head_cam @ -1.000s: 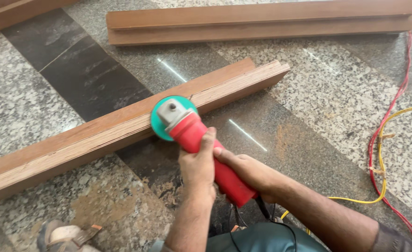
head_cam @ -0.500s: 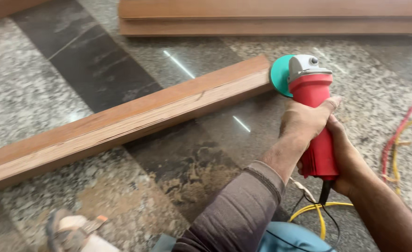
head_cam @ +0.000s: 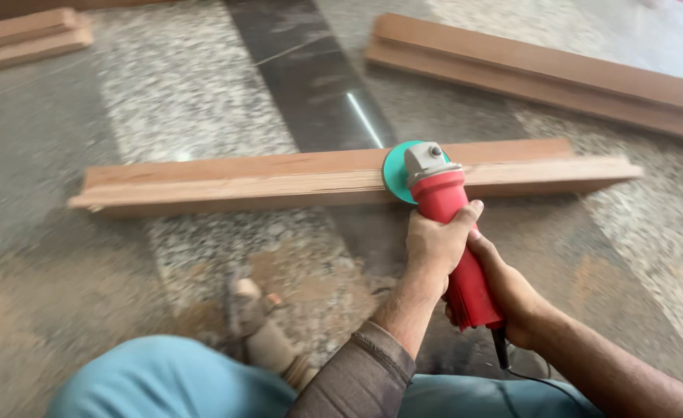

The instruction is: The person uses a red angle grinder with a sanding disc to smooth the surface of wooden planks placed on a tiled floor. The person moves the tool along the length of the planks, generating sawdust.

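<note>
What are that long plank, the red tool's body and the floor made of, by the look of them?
The plank looks like solid wood, reddish-brown with pale bare streaks and visible grain, unvarnished. The red tool, gripped by the left hand and right hand, seems to be moulded plastic with a grey metal head. The floor looks like polished speckled granite, showing a reflected streak.

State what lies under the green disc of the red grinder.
Under the green disc lies the long wooden beam, resting on the stone floor. The beam's strip beneath the disc and grinder is covered.
</note>
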